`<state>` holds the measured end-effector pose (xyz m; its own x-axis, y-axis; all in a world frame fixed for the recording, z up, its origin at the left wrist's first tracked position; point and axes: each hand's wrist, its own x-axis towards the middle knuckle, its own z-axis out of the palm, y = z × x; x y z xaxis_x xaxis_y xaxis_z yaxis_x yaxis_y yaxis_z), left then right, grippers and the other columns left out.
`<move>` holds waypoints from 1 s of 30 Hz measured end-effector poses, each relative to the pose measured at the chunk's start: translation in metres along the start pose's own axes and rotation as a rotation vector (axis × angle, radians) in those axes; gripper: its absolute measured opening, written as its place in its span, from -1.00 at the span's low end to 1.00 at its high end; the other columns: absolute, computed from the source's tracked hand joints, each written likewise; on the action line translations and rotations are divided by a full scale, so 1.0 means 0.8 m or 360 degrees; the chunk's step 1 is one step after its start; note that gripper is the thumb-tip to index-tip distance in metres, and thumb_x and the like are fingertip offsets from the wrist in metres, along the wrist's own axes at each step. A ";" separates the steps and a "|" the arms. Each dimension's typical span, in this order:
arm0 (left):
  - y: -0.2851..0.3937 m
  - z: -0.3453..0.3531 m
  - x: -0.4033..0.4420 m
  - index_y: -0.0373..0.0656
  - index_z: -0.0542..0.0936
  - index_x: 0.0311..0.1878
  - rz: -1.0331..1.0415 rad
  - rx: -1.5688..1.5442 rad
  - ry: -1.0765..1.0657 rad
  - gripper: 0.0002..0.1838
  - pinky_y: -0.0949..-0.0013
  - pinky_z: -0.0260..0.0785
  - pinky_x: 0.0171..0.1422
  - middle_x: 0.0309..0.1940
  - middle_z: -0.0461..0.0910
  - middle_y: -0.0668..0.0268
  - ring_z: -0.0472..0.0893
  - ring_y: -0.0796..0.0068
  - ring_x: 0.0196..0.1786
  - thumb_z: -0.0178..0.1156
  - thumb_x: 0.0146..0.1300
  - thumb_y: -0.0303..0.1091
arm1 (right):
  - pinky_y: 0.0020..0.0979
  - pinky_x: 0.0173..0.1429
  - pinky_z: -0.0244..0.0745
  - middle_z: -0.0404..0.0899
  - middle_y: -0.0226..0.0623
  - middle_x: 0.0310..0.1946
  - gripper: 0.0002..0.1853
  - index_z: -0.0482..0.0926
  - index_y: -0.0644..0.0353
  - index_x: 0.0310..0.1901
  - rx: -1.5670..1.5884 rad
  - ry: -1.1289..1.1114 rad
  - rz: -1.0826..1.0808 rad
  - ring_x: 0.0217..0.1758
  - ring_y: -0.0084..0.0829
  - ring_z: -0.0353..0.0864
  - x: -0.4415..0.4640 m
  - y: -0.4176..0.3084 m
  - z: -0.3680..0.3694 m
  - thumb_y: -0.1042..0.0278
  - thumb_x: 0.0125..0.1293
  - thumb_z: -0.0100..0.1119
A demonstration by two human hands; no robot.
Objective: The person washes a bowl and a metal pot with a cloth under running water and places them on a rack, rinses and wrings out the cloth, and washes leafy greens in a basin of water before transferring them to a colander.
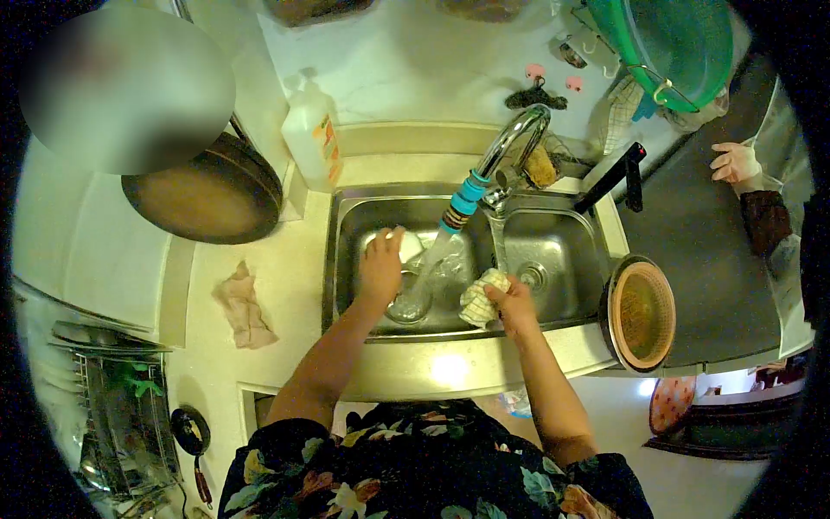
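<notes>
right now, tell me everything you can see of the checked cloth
The checked cloth is cream to pale yellow with thin darker grid lines, and looks like soft fabric. It is bunched into a crumpled wad, gripped along its right side by the right hand, at the front of the steel double sink, near where the basins meet. Whether it is wet, I cannot tell.

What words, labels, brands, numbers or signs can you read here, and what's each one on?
None can be read for certain.
White bottle behind the sink: orange marks that look like print on its side, too blurred to read.
Tap with blue rings: no lettering can be made out.
Checked cloth in the right hand: lines only, no words that I can make out.
</notes>
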<state>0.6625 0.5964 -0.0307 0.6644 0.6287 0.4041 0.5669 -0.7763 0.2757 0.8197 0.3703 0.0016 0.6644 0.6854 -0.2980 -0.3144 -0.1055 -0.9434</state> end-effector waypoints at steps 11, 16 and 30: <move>0.049 -0.014 -0.040 0.07 0.13 0.42 -0.1389 -0.2055 -0.0583 -0.50 -0.06 0.49 0.08 0.31 0.26 0.03 0.40 0.01 0.25 -0.15 0.48 -0.08 | -0.13 -0.19 0.56 0.65 0.01 -0.31 -0.72 0.57 0.28 -0.15 -0.2372 -0.0459 -0.1016 -0.27 -0.01 0.65 0.064 0.030 0.148 0.45 0.06 0.20; 0.010 0.012 -0.057 0.03 0.23 0.39 -0.1368 -0.2080 -0.0518 -0.49 0.00 0.48 0.08 0.31 0.29 0.09 0.36 0.03 0.28 -0.11 0.46 -0.02 | -0.12 -0.05 0.52 0.64 0.00 -0.29 -0.78 0.61 0.28 -0.22 -0.1493 -0.0709 -0.0710 -0.20 0.03 0.64 0.080 0.077 0.162 0.39 0.08 0.20; 0.040 -0.024 -0.057 -0.02 0.26 0.36 -0.1693 -0.2003 -0.0383 -0.50 0.05 0.58 -0.09 0.20 0.40 0.14 0.49 0.11 0.14 -0.14 0.46 -0.02 | -0.31 -0.32 0.41 0.62 -0.17 -0.39 -0.81 0.57 0.30 -0.26 -0.0832 0.0248 -0.0311 -0.41 -0.40 0.52 0.092 0.093 0.175 0.34 0.20 0.22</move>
<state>0.6414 0.5420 -0.0235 0.3873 0.7654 -0.5139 0.1437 0.5005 0.8537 0.7504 0.5134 -0.0702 0.7808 0.6180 -0.0915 0.1748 -0.3566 -0.9177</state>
